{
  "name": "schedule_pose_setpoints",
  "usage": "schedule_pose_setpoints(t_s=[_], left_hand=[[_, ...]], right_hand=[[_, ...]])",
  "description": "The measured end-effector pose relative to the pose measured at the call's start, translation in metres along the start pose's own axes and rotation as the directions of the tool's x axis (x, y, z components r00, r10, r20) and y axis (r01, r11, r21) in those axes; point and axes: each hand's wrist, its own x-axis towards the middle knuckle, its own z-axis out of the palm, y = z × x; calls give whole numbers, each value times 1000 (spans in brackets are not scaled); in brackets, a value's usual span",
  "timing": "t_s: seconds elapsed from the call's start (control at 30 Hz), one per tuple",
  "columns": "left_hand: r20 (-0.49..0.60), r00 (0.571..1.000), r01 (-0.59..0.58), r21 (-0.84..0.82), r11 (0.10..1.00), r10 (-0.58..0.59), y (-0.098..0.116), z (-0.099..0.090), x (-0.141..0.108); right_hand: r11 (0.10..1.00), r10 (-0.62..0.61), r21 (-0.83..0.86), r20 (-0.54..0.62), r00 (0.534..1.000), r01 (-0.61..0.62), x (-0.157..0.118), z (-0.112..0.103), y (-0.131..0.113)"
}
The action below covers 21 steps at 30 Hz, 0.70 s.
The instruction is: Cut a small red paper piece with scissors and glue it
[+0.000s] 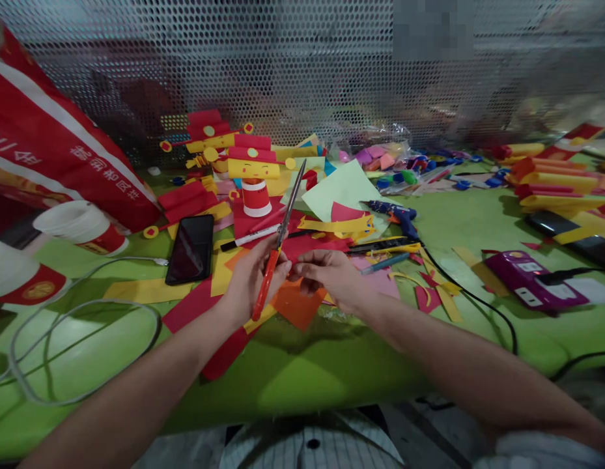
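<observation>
In my left hand (248, 277) rests a pair of scissors (267, 283) with orange-red handles, its closed blades pointing up and away. The left thumb and fingertips are pinched close to my right hand (331, 277), whose thumb and forefinger are also pressed together. A bit of red shows between the two sets of fingertips, but I cannot tell whether it is held or is paper lying behind. Under the hands lie an orange paper square (302, 306) and red paper (192, 306). Beyond the blades stands a red and white paper cup figure (256, 197) with a yellow face.
A black phone (189, 251) with a white cable (87, 306) lies left, near stacked paper cups (80, 225) and a big red bag (62, 137). To the right are a blue glue gun (397, 215), a purple power strip (534, 280) and paper scraps. A perforated metal panel (282, 71) rises behind.
</observation>
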Motion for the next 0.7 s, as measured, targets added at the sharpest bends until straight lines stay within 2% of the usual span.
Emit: schedule_pose_setpoints(t_s=[0.1,0.2,0.47,0.57,0.7], left_hand=[[7,1000,19,-44,999,-19,1,-2,2],[20,999,42,-81,996,-41,0,-5,3],[124,990,80,-76,994,-71,-3,-7,3],[83,995,67,-49,997,-63,-3,-8,1],[-59,998,44,108,993,-38,-2,-12,-1]], right_hand=[[1000,16,2,-11,1000,-16,-1,-3,-4],[1000,-17,5,-15,1000,17,0,-7,-5],[998,-8,-61,109,994,14,2,-6,-3],[1000,-22,-5,75,997,22,2,-5,-2],[991,-70,116,2,998,69,3,-8,-3]])
